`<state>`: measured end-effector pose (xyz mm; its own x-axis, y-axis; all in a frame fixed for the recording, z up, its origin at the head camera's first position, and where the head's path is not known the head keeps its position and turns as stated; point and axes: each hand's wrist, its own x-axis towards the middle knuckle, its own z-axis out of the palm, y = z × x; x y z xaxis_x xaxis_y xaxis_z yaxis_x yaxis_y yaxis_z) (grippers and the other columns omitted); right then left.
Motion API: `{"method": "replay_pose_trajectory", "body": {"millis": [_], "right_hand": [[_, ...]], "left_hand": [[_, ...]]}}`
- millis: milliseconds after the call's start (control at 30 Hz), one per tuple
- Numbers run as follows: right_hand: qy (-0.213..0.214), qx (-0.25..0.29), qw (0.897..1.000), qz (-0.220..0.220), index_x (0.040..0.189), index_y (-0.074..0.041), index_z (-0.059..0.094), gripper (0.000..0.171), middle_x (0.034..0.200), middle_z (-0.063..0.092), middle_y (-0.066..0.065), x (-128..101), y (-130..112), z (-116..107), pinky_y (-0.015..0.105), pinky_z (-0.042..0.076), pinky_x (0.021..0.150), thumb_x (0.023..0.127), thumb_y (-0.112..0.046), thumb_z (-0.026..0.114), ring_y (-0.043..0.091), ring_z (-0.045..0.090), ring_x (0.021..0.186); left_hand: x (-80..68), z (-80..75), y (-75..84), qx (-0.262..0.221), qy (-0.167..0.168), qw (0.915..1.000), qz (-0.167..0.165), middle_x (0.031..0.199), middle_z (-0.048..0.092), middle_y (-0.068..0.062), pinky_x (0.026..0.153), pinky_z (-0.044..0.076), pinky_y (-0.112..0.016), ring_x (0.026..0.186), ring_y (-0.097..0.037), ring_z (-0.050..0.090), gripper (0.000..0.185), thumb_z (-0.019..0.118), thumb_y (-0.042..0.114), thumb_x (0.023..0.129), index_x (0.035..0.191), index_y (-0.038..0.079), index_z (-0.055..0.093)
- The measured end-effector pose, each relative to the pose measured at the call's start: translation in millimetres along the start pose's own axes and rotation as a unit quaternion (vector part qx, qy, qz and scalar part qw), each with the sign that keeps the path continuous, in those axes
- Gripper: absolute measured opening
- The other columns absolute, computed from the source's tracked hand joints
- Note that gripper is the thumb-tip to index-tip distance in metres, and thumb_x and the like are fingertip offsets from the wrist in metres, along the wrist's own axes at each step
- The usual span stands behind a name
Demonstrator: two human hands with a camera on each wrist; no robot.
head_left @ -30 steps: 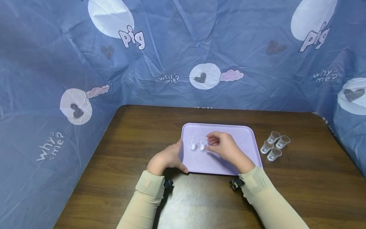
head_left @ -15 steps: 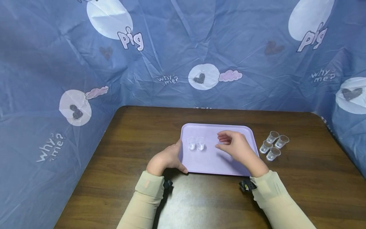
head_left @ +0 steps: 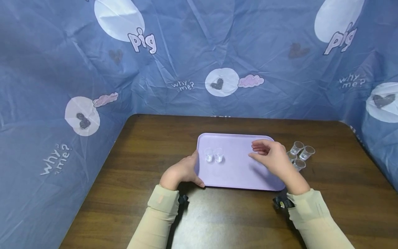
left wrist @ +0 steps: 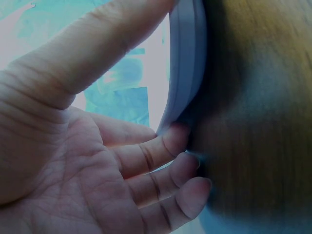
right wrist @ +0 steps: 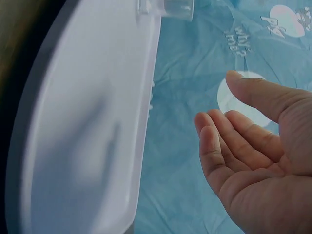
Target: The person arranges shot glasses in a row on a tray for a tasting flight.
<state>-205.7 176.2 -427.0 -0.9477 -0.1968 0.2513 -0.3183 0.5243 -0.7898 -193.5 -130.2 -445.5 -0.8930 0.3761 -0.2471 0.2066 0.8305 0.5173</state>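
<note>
Seemingly between placements, the loosely spread right hand [head_left: 276, 159] likely needs to pinch a cup [head_left: 300, 165] beside it; the left hand [head_left: 182, 171] grips the tray [head_left: 233, 174].

This is looking like a small screened tabletop booth: a creased blue sheet [head_left: 183, 52] printed with pale cartoon lettering [head_left: 142, 40], grey hearts [head_left: 217, 84] and pink clouds [head_left: 250, 81] is hanging behind and along both sides of a brown wood-grain table with rounded corners [head_left: 130, 166], hiding the wider room.
</note>
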Motion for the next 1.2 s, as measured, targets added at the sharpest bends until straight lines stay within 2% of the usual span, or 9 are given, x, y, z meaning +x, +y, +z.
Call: {"method": "replay_pose_trajectory", "body": {"millis": [333, 467, 567, 667, 867, 1200], "right_hand": [[0.028, 0.014, 0.999, 0.031, 0.105, -0.004, 0.063, 0.037, 0.096, 0.064, 0.009, -9, 12, -24, 0.021, 0.050, 0.069, 0.074, -0.018, 0.076, 0.019, 0.063, 0.085], [0.033, 0.021, 0.999, 0.033, 0.107, 0.001, 0.061, 0.036, 0.097, 0.063, 0.014, -16, 0, -35, 0.020, 0.049, 0.069, 0.075, -0.011, 0.074, 0.025, 0.062, 0.086], [0.044, 0.008, 0.998, 0.035, 0.105, 0.000, 0.062, 0.035, 0.095, 0.064, 0.012, -19, 4, -42, 0.019, 0.050, 0.068, 0.074, -0.011, 0.075, 0.023, 0.063, 0.084], [0.053, -0.008, 0.998, 0.034, 0.105, -0.002, 0.062, 0.038, 0.094, 0.064, 0.009, -21, 20, -47, 0.019, 0.050, 0.066, 0.073, -0.018, 0.076, 0.019, 0.063, 0.082], [0.059, -0.036, 0.996, 0.053, 0.106, -0.006, 0.062, 0.040, 0.094, 0.064, 0.007, -28, 21, -58, 0.017, 0.049, 0.065, 0.073, -0.024, 0.076, 0.018, 0.063, 0.082], [0.088, -0.043, 0.994, 0.038, 0.105, 0.000, 0.062, 0.039, 0.094, 0.065, 0.014, -41, 33, -79, 0.014, 0.048, 0.066, 0.073, -0.017, 0.076, 0.015, 0.062, 0.081]], "left_hand": [[0.4, 1.7, -1.9, -0.009, 0.005, 0.9999, 0.008, 0.136, 0.035, -0.024, 0.099, 0.029, -0.035, 0.121, -0.029, 0.036, 0.134, 0.090, 0.036, 0.045, 0.142, -0.004, 0.007], [0.4, 1.9, -1.7, -0.001, 0.004, 1.0000, 0.005, 0.136, 0.034, -0.024, 0.100, 0.029, -0.034, 0.122, -0.029, 0.035, 0.133, 0.090, 0.037, 0.045, 0.142, -0.005, 0.008], [0.4, 1.5, -1.4, 0.001, 0.004, 1.0000, 0.004, 0.136, 0.035, -0.024, 0.100, 0.028, -0.034, 0.122, -0.030, 0.036, 0.133, 0.090, 0.037, 0.045, 0.142, -0.005, 0.008], [0.6, 1.2, -1.1, 0.001, 0.004, 1.0000, 0.005, 0.136, 0.035, -0.025, 0.100, 0.029, -0.035, 0.122, -0.030, 0.035, 0.133, 0.090, 0.037, 0.045, 0.142, -0.006, 0.009], [0.8, 1.1, -1.5, 0.009, 0.001, 1.0000, 0.000, 0.137, 0.032, -0.025, 0.101, 0.028, -0.035, 0.123, -0.031, 0.034, 0.132, 0.089, 0.038, 0.046, 0.141, -0.007, 0.009], [-0.5, -0.6, 0.6, 0.002, -0.001, 1.0000, -0.001, 0.138, 0.030, -0.025, 0.101, 0.026, -0.036, 0.124, -0.031, 0.032, 0.131, 0.089, 0.038, 0.047, 0.141, -0.008, 0.010]]}}
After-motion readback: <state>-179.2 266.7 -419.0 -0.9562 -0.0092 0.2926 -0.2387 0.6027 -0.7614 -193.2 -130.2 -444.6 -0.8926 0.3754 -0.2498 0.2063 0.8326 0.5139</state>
